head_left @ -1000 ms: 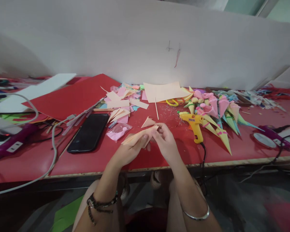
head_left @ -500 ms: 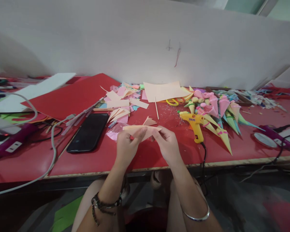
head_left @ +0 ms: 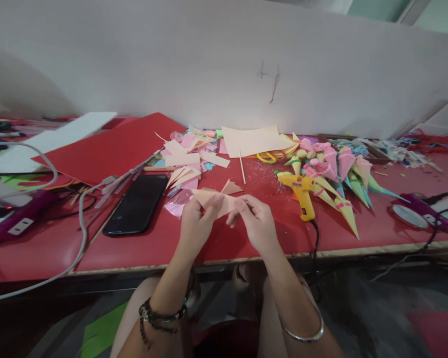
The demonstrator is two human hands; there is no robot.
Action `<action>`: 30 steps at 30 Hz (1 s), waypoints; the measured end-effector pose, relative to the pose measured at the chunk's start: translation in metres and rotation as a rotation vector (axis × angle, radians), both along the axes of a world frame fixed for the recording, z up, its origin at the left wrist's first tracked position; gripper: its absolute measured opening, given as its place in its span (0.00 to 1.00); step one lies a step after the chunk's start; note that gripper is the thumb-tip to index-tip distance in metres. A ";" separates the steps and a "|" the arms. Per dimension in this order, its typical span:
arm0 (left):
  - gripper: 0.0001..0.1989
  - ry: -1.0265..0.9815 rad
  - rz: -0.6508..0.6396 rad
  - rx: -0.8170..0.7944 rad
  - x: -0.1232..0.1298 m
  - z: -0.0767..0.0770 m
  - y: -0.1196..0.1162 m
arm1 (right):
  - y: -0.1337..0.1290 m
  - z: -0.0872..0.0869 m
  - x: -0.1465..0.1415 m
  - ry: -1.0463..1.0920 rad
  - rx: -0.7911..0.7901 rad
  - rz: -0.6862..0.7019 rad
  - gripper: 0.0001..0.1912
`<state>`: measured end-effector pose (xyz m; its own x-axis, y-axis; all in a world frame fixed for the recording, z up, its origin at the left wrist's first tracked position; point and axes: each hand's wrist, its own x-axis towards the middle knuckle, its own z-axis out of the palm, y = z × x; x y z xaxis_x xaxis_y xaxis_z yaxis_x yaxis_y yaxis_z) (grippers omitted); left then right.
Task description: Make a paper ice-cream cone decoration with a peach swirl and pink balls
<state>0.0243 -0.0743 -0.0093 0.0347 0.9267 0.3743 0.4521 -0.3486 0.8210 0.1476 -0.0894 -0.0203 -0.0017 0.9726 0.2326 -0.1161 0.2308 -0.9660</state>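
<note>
A folded piece of peach paper (head_left: 224,205) is held up between my two hands over the red tabletop. My left hand (head_left: 198,215) pinches its left part, thumb on top. At its right end, my right hand (head_left: 257,219) grips the paper between thumb and fingers. Just behind them a small folded peach piece (head_left: 232,187) lies on the table. A thin stick (head_left: 242,166) rests farther back, below a large peach sheet (head_left: 252,140). Paper scraps (head_left: 182,159) are piled to the left of the stick.
A black phone (head_left: 138,205) lies left of my hands. To the right are a yellow glue gun (head_left: 301,194) with a black cord, yellow-handled scissors (head_left: 267,157) and several pastel paper cones (head_left: 346,214). A white cable (head_left: 82,219) crosses the table's left side.
The peach paper has tilted, so more of its face shows below my fingers. My right hand's fingers have shifted and now show under the paper's right end.
</note>
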 end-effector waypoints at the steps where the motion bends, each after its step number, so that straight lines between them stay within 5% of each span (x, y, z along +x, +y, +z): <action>1: 0.16 0.029 0.011 0.014 0.000 0.000 0.000 | 0.000 0.000 0.000 -0.021 0.002 0.001 0.12; 7: 0.17 0.164 0.006 -0.067 -0.005 0.001 0.001 | 0.002 -0.003 0.006 -0.278 0.096 -0.078 0.09; 11: 0.13 0.108 -0.093 -0.139 -0.007 0.001 0.002 | 0.001 -0.002 0.007 -0.303 0.075 -0.010 0.08; 16: 0.11 -0.020 -0.149 -0.169 -0.009 0.000 0.004 | 0.001 -0.004 0.005 -0.210 -0.011 0.057 0.10; 21: 0.11 -0.029 -0.224 -0.171 -0.011 0.000 0.004 | 0.004 -0.009 0.003 -0.054 -0.077 -0.020 0.10; 25: 0.12 0.001 -0.221 -0.228 -0.014 0.000 0.005 | 0.005 -0.007 0.006 -0.214 0.114 -0.086 0.14; 30: 0.12 0.006 -0.253 -0.328 -0.022 0.001 0.007 | 0.004 -0.002 0.016 -0.526 0.333 0.037 0.16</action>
<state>0.0025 -0.0673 -0.0085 0.2779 0.9588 0.0594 0.3911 -0.1694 0.9046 0.1633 -0.0854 -0.0226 -0.2306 0.8452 0.4822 0.3421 0.5343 -0.7730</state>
